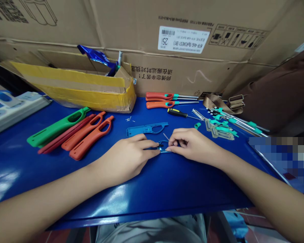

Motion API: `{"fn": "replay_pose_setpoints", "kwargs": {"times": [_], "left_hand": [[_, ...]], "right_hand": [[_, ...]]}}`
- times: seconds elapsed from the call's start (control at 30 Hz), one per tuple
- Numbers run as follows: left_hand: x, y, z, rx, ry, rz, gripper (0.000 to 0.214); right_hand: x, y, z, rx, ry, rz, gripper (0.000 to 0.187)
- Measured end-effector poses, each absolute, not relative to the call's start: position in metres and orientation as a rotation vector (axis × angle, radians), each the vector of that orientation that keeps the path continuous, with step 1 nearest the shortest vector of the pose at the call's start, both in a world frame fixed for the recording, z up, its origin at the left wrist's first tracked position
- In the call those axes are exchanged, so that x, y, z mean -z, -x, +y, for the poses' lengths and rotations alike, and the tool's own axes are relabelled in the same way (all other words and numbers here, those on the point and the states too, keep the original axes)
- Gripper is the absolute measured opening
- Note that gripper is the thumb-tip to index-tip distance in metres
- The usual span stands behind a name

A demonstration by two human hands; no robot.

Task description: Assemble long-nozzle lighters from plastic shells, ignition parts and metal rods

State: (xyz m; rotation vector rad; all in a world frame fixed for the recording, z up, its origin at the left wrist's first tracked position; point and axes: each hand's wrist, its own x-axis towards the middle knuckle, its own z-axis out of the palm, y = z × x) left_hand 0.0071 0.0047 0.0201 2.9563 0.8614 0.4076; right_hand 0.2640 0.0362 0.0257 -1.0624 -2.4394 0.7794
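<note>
My left hand (131,153) grips a blue lighter casing half (164,151) between thumb and fingers, low over the table; most of this piece lies hidden under the hand. At its loop end, my right hand (191,143) is closed, thumb and fingertips at the edge of the casing. A thin pale strip (166,136) sticks out by the right fingers; whether they pinch it is hard to make out. Just beyond both hands lies another blue casing half (144,129), its inner side up. A small teal cap (197,125) sits beyond my right hand.
Green casing (53,130) and several red and orange ones lie left. Small screws (128,119), a screwdriver (177,112) and orange lighters (158,105) are farther back. Clear and teal parts (218,130) with metal tubes lie right. A yellow-taped box (91,98) stands behind.
</note>
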Motion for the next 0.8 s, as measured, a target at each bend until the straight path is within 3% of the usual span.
{"fn": "replay_pose_setpoints", "kwargs": {"times": [0.2, 0.5, 0.67, 0.8], "left_hand": [[-0.014, -0.007, 0.008, -0.636, -2.858, 0.832, 0.026], [-0.017, -0.006, 0.009, -0.633, -2.900, 0.839, 0.024], [-0.022, -0.006, 0.006, -0.529, -3.023, 0.828, 0.027], [-0.021, -0.006, 0.005, -0.508, -2.987, 0.853, 0.024]], "right_hand": [[-0.026, -0.265, 0.038, -0.810, 1.109, -2.384, 0.006], [-0.034, -0.270, 0.036, -0.768, 1.044, -2.460, 0.020], [-0.044, -0.292, 0.049, -0.230, 1.422, -2.407, 0.020], [-0.051, -0.310, 0.057, 0.046, 1.946, -2.429, 0.037]]}}
